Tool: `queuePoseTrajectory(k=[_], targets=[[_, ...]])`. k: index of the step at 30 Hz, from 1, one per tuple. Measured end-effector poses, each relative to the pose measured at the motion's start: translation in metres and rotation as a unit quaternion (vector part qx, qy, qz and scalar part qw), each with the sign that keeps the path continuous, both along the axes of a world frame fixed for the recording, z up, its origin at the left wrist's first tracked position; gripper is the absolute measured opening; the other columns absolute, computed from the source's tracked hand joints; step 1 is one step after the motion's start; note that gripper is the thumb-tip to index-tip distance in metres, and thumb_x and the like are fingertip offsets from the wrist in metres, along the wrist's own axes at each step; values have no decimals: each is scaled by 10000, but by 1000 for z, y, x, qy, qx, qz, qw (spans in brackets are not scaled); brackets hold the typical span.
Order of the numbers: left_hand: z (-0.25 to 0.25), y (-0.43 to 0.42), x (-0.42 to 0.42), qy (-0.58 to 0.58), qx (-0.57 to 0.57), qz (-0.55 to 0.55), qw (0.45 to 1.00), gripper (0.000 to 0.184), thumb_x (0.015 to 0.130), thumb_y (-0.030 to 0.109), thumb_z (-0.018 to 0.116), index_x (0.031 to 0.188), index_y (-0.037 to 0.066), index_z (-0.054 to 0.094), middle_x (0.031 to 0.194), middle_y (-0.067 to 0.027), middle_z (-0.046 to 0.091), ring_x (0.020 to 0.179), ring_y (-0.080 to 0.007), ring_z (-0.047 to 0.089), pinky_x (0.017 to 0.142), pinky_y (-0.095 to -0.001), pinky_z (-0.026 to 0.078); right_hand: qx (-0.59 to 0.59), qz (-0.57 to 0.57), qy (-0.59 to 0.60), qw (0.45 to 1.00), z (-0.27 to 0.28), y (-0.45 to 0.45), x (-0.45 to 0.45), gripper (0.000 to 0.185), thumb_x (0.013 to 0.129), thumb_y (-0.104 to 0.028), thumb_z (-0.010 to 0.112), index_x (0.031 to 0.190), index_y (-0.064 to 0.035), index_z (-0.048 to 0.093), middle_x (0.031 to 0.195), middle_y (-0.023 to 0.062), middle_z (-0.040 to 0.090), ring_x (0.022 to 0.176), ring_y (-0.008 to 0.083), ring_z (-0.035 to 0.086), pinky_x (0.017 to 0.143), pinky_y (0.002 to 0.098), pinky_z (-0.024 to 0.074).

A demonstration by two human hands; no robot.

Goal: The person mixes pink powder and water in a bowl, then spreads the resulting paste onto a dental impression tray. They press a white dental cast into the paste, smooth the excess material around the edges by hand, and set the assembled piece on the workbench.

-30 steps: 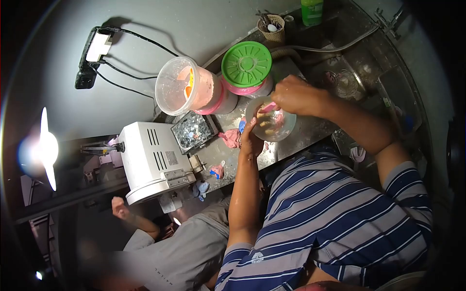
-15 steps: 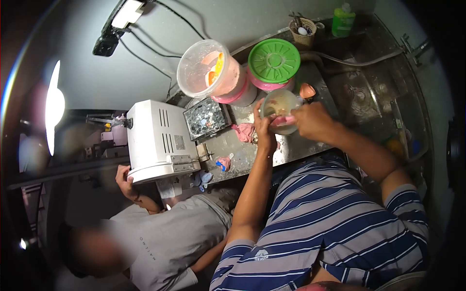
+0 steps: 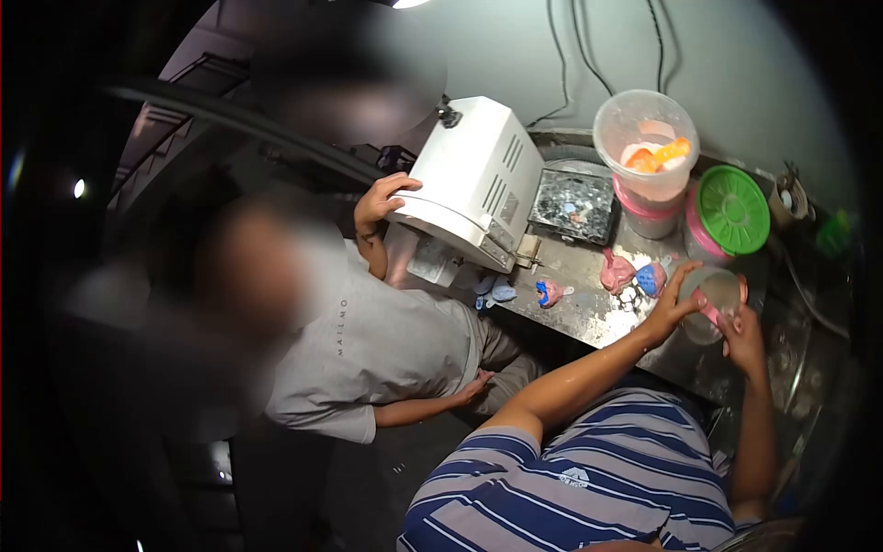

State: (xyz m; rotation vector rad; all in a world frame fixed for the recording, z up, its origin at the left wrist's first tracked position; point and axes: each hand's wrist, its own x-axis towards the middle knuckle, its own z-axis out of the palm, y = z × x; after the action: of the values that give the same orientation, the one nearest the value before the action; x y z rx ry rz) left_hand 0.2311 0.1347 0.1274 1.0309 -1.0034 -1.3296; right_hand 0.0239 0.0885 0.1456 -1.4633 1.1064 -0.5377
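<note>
Now gripping the slim pink tool in closed right fingers, slanted toward left fingers curled round the translucent plastic bowl!

Between left hand and right hand: bowl, translucent whitish; tool, pink. Beyond the hands: lid, bright green; tub, clear, with orange pieces. Left of the hands: lump, pink; machine, white; nearer the body, shirt, striped navy, grey and white.

"MAILMO" on grey T-shirt; white logo on striped shirt, its small lettering illegible.
</note>
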Motion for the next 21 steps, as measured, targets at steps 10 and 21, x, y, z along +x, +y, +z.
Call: queuePoseTrajectory(k=[10, 21], targets=[[36, 121, 62, 39, 156, 79, 984, 447, 936, 167, 620, 1334, 35, 465, 1302, -143, 510, 948, -182, 643, 610, -257, 558, 70, 27, -117, 990, -17, -5, -33, 235, 973, -234, 611, 969, -1, 590, 702, 8, 591, 450, 9, 392, 385, 183, 281], [-113, 368, 55, 178, 529, 389, 733, 234, 966, 148, 470, 1096, 85, 654, 976, -50, 662, 822, -144, 603, 770, -296, 488, 99, 36, -135, 985, -15, -17, -24, 282, 955, -252, 642, 990, 22, 583, 704, 9, 584, 444, 12, 379, 390, 180, 281]])
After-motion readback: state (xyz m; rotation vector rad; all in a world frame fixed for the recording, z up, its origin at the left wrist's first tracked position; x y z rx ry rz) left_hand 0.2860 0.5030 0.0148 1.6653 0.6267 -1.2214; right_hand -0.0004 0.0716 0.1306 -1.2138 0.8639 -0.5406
